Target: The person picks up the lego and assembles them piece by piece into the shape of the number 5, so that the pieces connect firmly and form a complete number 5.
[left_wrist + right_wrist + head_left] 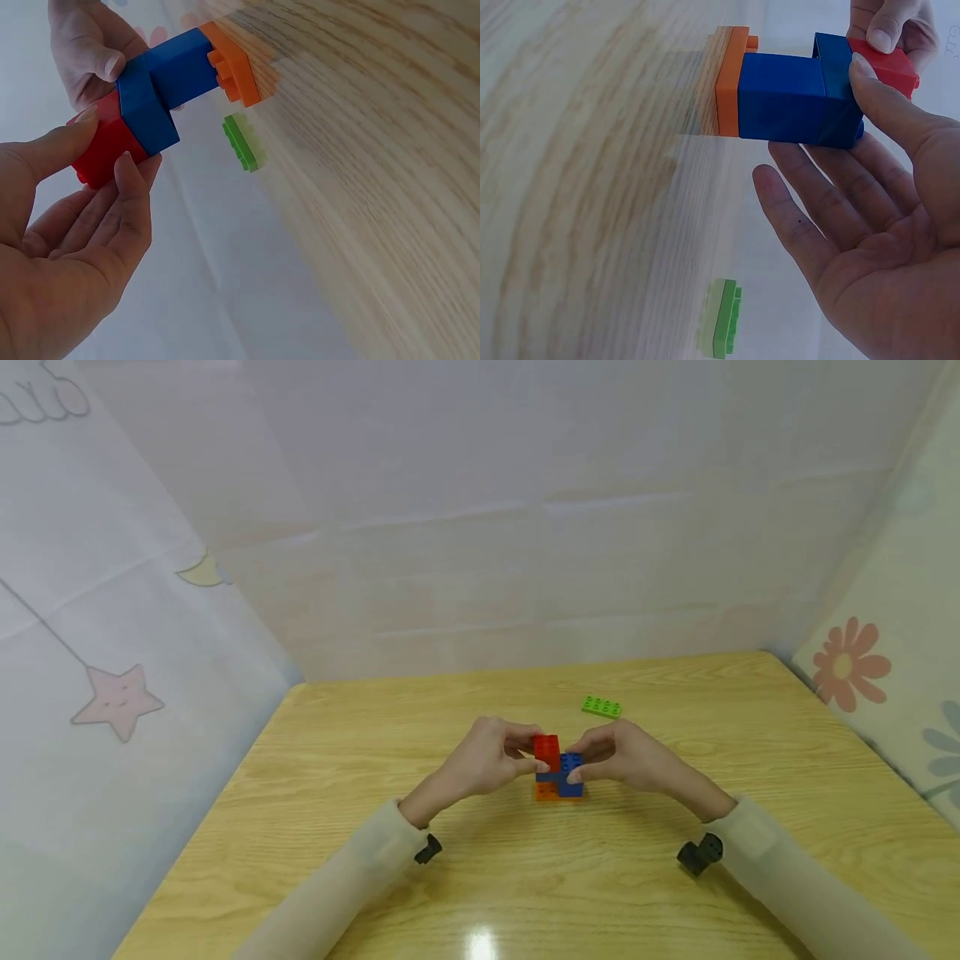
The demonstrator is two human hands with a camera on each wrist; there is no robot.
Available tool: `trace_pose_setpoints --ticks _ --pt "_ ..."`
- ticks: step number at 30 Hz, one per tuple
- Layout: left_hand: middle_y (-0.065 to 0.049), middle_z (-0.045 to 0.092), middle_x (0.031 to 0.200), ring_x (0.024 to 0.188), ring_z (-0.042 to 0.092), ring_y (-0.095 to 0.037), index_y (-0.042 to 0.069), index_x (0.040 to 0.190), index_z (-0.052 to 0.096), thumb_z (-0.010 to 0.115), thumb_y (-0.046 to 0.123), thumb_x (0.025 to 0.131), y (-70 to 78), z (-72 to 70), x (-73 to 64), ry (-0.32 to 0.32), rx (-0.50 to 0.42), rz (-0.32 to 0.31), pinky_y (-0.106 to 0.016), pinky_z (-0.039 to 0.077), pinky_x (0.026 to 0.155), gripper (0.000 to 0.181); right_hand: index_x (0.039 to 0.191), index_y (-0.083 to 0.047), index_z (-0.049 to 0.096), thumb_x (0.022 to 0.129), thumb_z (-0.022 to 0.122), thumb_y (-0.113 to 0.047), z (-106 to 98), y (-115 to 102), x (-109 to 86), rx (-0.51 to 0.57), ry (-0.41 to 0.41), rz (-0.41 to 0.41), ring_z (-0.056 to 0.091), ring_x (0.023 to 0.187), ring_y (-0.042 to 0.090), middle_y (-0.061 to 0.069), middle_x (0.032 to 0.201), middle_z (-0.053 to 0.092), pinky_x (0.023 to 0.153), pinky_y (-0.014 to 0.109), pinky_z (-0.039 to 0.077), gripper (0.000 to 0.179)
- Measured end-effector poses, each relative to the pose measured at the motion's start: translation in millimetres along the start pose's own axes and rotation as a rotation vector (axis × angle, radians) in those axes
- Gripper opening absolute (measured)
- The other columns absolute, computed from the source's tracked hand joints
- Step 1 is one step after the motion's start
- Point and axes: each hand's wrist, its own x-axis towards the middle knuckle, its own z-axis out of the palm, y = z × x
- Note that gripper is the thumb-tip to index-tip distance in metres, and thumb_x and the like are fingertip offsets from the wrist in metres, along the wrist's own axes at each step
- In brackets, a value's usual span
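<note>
On the table stands a small stack of toy building bricks. An orange plate [546, 793] forms its base, with a tall blue brick [780, 94] upright on one end. Across the top lies a darker blue brick [146, 105], its left end overhanging the orange plate. A red brick [547, 747] sits on that overhanging end, and my left hand [491, 756] pinches it between thumb and fingers. My right hand [633, 758] grips the darker blue brick at its right end, thumb on the near face and fingers on the far side.
Behind the stack and slightly right, a flat green brick [602, 707] lies studs up on the wooden table [360, 735]. Printed cloth walls [480, 577] rise along the table's back and sides.
</note>
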Motion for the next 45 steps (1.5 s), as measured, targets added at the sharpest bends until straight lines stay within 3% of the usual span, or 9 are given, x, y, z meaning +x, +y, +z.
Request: trace_pose_setpoints --ticks 9,30,45 --pt "-0.007 0.082 0.109 0.093 0.08 -0.016 0.008 0.122 0.076 0.076 0.015 0.098 1.2 3.2 -0.9 -0.029 0.035 0.065 -0.018 0.061 0.08 0.026 0.121 -0.01 0.077 0.09 0.084 -0.036 2.1 1.8 0.3 0.002 -0.01 -0.016 0.076 0.103 0.018 0.006 0.115 0.08 0.084 0.035 0.063 0.042" --pt "-0.009 0.082 0.104 0.087 0.08 -0.018 0.006 0.115 0.076 0.076 0.017 0.098 3.0 1.3 -0.7 -0.028 0.155 0.099 -0.017 0.06 0.071 0.02 0.12 -0.011 0.077 0.09 0.084 -0.038 3.8 -1.1 3.8 -0.027 -0.005 -0.019 0.076 0.104 0.018 0.004 0.115 0.08 0.084 0.035 0.063 0.041" --pt "-0.009 0.082 0.102 0.088 0.08 -0.02 0.005 0.112 0.077 0.078 0.017 0.096 5.7 -0.9 7.0 -0.062 0.202 0.15 -0.018 0.062 0.074 0.02 0.12 -0.012 0.077 0.09 0.084 -0.038 -0.3 -2.3 0.9 -0.05 -0.001 -0.011 0.077 0.105 0.02 0.005 0.116 0.08 0.085 0.037 0.064 0.041"
